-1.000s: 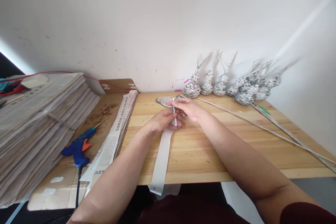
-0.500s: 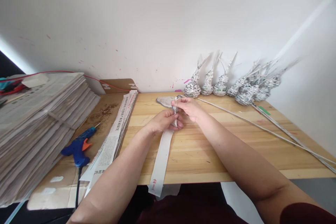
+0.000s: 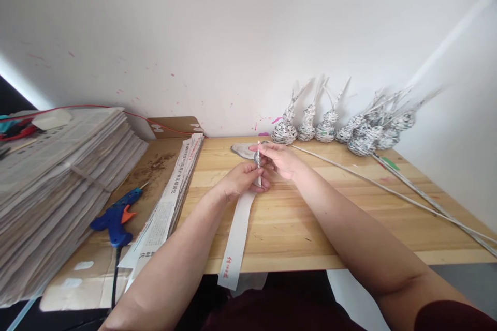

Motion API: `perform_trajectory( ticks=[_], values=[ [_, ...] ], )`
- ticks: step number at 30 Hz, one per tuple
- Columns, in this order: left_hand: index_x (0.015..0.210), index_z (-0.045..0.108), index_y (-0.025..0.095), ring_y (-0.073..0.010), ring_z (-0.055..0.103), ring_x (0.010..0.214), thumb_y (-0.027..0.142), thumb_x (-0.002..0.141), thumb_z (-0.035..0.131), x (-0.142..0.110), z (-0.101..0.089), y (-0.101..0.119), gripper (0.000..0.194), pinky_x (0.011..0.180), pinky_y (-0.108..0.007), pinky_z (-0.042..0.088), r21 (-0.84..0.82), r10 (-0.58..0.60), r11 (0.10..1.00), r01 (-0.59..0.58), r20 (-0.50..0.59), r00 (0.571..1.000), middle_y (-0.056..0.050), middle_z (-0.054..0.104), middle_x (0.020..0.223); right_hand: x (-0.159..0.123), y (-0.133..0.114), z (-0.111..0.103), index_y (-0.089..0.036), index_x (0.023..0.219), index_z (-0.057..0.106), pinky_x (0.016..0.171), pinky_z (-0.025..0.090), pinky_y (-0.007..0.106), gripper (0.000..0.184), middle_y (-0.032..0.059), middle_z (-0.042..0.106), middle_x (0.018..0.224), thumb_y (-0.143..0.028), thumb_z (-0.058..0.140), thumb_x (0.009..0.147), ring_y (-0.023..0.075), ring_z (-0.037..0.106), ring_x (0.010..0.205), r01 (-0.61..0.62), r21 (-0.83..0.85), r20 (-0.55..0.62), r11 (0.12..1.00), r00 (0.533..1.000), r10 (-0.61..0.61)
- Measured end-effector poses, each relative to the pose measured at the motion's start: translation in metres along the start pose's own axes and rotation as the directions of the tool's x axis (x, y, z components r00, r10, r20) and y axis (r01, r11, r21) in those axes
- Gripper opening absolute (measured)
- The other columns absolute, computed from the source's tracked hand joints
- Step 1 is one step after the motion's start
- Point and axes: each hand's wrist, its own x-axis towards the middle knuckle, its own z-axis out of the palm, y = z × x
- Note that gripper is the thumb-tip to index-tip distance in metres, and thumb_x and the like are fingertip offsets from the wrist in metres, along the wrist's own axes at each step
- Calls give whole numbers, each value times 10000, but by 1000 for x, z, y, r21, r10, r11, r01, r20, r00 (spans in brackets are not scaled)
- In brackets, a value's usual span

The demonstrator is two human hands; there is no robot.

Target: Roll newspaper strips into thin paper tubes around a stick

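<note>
Both my hands meet over the middle of the wooden table, fingers closed on one long newspaper strip point(image 3: 237, 240). My left hand point(image 3: 243, 178) pinches the strip where its upper end is rolled into a narrow tube. Just above and to the right, my right hand point(image 3: 279, 159) grips the tip of that roll between thumb and fingers. The flat part of the strip runs down toward me and hangs past the table's front edge, with red print near its lower end. Behind my hands lies a grey, dark-edged pad point(image 3: 243, 150), partly hidden by them.
Several woven paper gourd shapes point(image 3: 284, 132) stand along the wall. Long thin paper rods point(image 3: 361, 173) stretch across the table point(image 3: 310, 217) on the right. On the left are a blue glue gun point(image 3: 114, 220), cut newspaper strips point(image 3: 173, 201) and a tall newspaper stack point(image 3: 73, 181).
The strip's loose lower end has shifted slightly left and its red print shows more fully. The roll has turned a little between my fingers; my hands stay in nearly the same place.
</note>
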Motion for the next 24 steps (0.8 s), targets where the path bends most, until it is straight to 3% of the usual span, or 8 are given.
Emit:
perform_trajectory(
  ticks=[5,10,11,15,20,24],
  values=[
    [847,618,112,-189,670,763,497,760,669,1,2,-1,397,762,-360,531,-15,-10,1000,11,20,1000,-118,697,796,0,0,1,-161,640,615,383,196,200,398,-23,507,547,-483,825,540,72,396,487,13,-7,-177,1000,984,-14],
    [907,633,108,-192,673,759,488,772,661,0,-1,1,405,776,-376,532,-52,-2,999,3,28,1000,-110,691,798,0,0,-1,-156,813,682,385,229,193,425,-8,549,632,-519,777,612,76,454,524,-33,53,82,998,996,29],
    [921,636,107,-192,673,761,488,771,662,0,-1,1,411,775,-373,531,-55,1,998,1,27,1000,-111,691,799,0,1,-1,-153,813,682,384,226,193,420,-17,537,608,-496,792,599,73,443,512,-35,58,90,998,996,29],
    [935,644,97,-193,674,778,486,770,666,0,-1,2,422,776,-358,525,-65,2,998,0,30,1000,-127,693,816,0,3,1,-150,680,624,373,181,196,401,-50,471,511,-453,839,530,57,369,455,-30,45,-71,999,997,33],
    [908,637,108,-197,674,786,484,771,666,0,1,1,402,787,-377,522,-67,-2,998,4,34,999,-120,694,820,-1,0,1,-159,782,677,384,197,196,393,-21,535,617,-481,796,593,71,422,521,-5,74,50,997,999,1],
    [860,630,104,-206,674,810,492,762,673,-1,2,1,402,805,-385,518,-46,-8,999,10,53,999,-133,697,844,-1,-2,1,-150,707,663,376,155,202,382,-37,479,544,-462,822,557,63,376,490,28,62,-113,998,993,-20]
  ],
)
